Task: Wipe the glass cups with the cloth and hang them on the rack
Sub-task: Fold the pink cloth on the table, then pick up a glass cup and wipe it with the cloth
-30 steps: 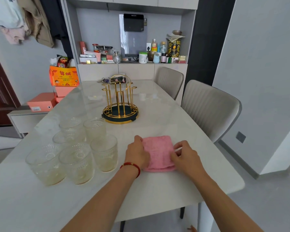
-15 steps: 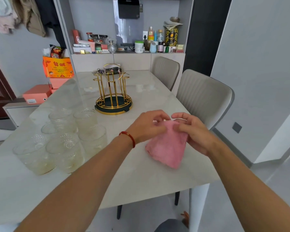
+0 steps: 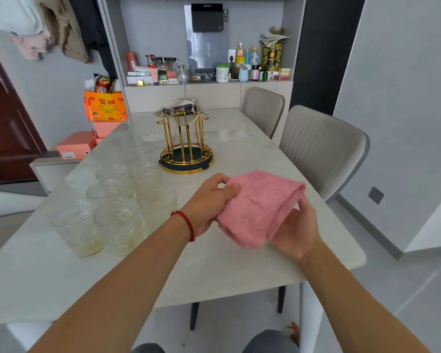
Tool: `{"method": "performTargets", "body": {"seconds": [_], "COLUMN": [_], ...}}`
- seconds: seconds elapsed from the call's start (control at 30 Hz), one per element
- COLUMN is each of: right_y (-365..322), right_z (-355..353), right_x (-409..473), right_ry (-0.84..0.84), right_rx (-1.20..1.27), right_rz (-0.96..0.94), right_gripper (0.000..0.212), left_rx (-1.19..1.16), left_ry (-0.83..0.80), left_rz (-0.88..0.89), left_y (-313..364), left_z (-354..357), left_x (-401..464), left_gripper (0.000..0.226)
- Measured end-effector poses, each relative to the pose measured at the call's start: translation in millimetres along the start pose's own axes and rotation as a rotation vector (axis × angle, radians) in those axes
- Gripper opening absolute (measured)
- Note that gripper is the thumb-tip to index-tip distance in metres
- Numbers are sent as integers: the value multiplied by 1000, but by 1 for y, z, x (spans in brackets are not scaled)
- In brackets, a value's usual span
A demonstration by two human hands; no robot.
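A pink cloth (image 3: 259,207) hangs above the table between both hands. My left hand (image 3: 209,202) pinches its left edge with thumb and fingers. My right hand (image 3: 294,230) holds the cloth from below on the right, its fingers hidden under the fabric. Several clear patterned glass cups (image 3: 117,205) stand upright in a cluster on the left of the white table (image 3: 61,276). A gold wire rack (image 3: 186,146) with a dark round base stands behind them at the table's middle, with nothing hung on it.
Two grey chairs (image 3: 321,149) stand along the table's right side. Small items (image 3: 183,110) lie at the far end behind the rack. A cluttered shelf (image 3: 206,72) and orange boxes (image 3: 105,108) sit beyond the table. The table's front edge is near my arms.
Both hands have lifted the pink cloth off the table and spread it wider; my right hand has moved under its right side.
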State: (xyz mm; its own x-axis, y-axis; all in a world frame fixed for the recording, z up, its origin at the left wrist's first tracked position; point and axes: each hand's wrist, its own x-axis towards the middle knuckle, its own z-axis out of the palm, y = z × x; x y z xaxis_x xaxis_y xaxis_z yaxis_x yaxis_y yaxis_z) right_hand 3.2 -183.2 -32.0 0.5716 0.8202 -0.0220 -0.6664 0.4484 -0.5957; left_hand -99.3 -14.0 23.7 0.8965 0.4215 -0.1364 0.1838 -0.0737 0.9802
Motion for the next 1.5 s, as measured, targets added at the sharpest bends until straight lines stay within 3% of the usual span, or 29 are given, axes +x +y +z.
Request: {"method": "performTargets", "body": {"seconds": [0.07, 0.13, 0.2, 0.33, 0.43, 0.5, 0.57, 0.63, 0.73, 0.87, 0.97, 1.1, 1.23, 1.33, 1.4, 1.5], "right_y": [20, 24, 26, 35, 37, 34, 30, 25, 18, 7, 7, 24, 6, 7, 13, 24], "right_z": [9, 17, 28, 36, 35, 30, 29, 33, 41, 48, 62, 84, 74, 63, 59, 45], "right_x": [0, -1, -3, 4, 8, 10, 13, 13, 16, 20, 26, 40, 49, 68, 82, 102], "right_ry": [-47, -11, 37, 90, 145, 161, 160, 175, 201, 218, 179, 79, 14, 75, 132, 221], "right_rx": [94, 124, 73, -15, 20, 18, 16, 7, -39, -113, -190, -438, -267, -598, -764, -818], "right_rz": [114, 96, 38, 27, 29, 10, -12, -42, -67, -100, -155, -231, -149, -279, -385, -456], "right_gripper": [96, 96, 85, 35, 31, 32, 33, 33, 39, 46, 43, 42, 55, 40, 58, 75], "left_rx": [236, 435, 546, 862, 945, 1101, 1332, 1505, 1549, 1379, 1128, 703, 119, -140, -296, -394], "left_ry": [29, 108, 214, 383, 609, 729, 616, 367, 116, 104, 97, 42, 271, 356, 393, 434], "left_rz": [19, 45, 106, 313, 570, 598, 320, 60, -65, 45, 240, 306, 288, 317, 283, 278], "left_y": [-12, -19, -18, -22, -34, -33, -23, -9, 7, 29, 48, 49, 17, -7, -16, -27], "left_z": [-3, -7, -12, -14, -29, -50, -77, -97, -110, -109, -88, -51, -34, -15, -2, 15], "left_x": [0, -2, -6, -24, -44, -45, -41, -36, -26, -24, -19, 8, 30, 45, 56, 71], "left_gripper": [14, 11, 15, 23, 20, 32, 57, 76, 88, 91, 91, 99, 95, 91, 90, 78]}}
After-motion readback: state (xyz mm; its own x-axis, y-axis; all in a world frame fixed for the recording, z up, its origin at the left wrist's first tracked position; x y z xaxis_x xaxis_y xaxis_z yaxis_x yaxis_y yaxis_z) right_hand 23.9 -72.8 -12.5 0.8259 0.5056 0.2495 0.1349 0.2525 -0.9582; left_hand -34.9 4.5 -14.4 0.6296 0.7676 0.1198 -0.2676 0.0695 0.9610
